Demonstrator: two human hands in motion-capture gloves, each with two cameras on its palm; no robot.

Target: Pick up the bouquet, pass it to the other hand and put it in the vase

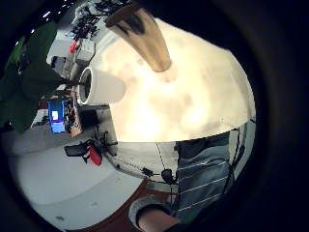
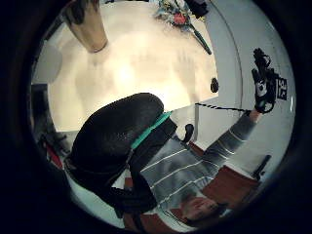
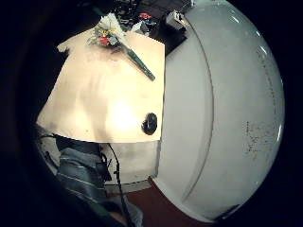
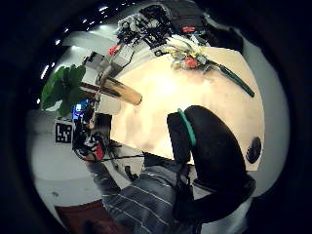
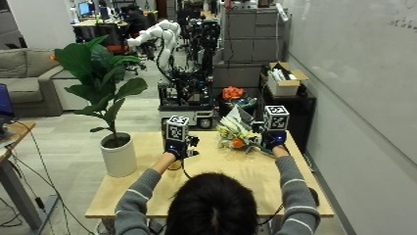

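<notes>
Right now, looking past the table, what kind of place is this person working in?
Most likely a robotics lab inside an open office: a white robot arm on an equipment rack, a whiteboard wall, and desks with monitors and a sofa behind.

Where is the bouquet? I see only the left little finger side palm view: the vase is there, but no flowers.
Observer: The bouquet lies on the table, at its far edge, near the right hand.
Operator: Does that hand hold it?
Observer: No. The right palm views show it lying apart, stems toward the table's right edge.
Operator: Anything else there?
Observer: A small dark object near the right edge.
</notes>
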